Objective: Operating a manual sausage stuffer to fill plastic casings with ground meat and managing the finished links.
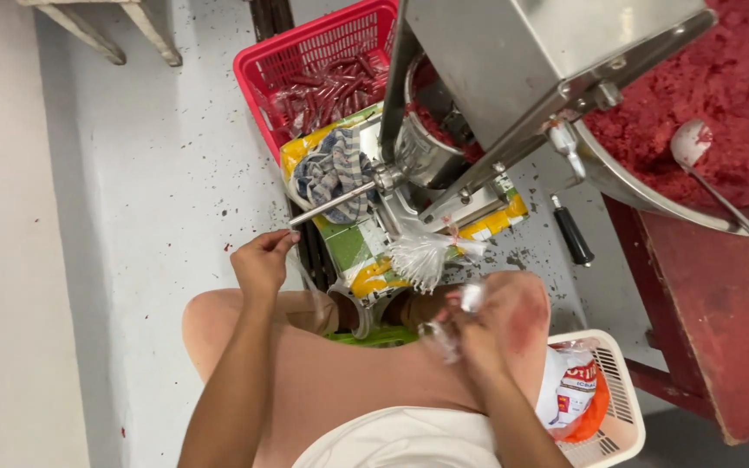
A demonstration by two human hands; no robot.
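Pale concrete floor (pixel 158 191) lies under a steel sausage stuffer (pixel 478 95), near which the left hand (pixel 262 260) pinches a thin clear casing (pixel 305 276) in closed fingers while the right hand (pixel 470 325) grips its crumpled end (pixel 444 340), a red basket (pixel 305 61) beyond.

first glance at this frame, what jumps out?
The big metal bowl heaped with red ground meat at top right, a spoon lying in it. Next, the steel machine at centre top, with a red basket of filled tubes behind it. Below, the left hand pinches something thin while the right hand holds clear plastic film.
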